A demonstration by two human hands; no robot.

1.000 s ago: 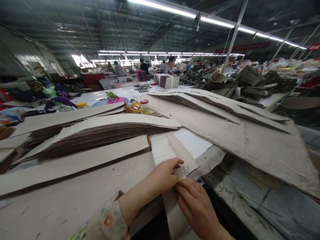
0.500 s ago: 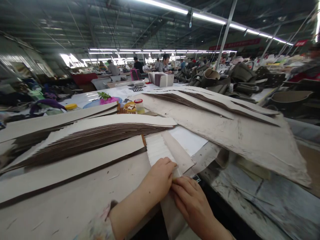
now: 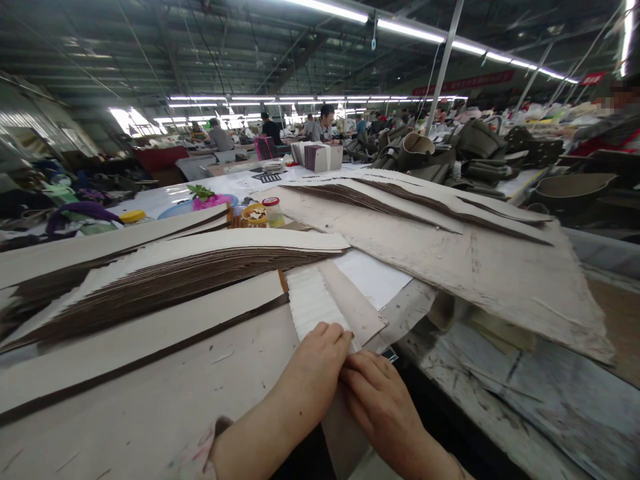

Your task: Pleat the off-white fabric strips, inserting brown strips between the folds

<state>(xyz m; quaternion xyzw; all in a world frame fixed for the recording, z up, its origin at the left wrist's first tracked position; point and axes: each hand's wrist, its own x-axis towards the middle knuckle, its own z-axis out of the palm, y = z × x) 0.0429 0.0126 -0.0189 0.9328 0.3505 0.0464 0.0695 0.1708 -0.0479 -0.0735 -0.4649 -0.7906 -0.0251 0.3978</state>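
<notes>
Viewing remotely, I list: one ridged white strip (image 3: 315,301), running from eleven o'clock to the hands; left hand (image 3: 320,360), fingers bent over its near end; right hand (image 3: 383,397), at the left's four o'clock, fingers close alongside. Whether either pinches, I cannot tell. Stacked strips (image 3: 200,267): hands' ten o'clock. Handling note: even finger pressure, both hands close together, strip flat.

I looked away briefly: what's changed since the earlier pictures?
The left grip has curled its outstretched fingers inward over the white ridged strip. The view has turned right, so a person now shows at the right edge. Nothing is visibly let go. The right grip stays close beside the left; the stacked strips stay put.
</notes>
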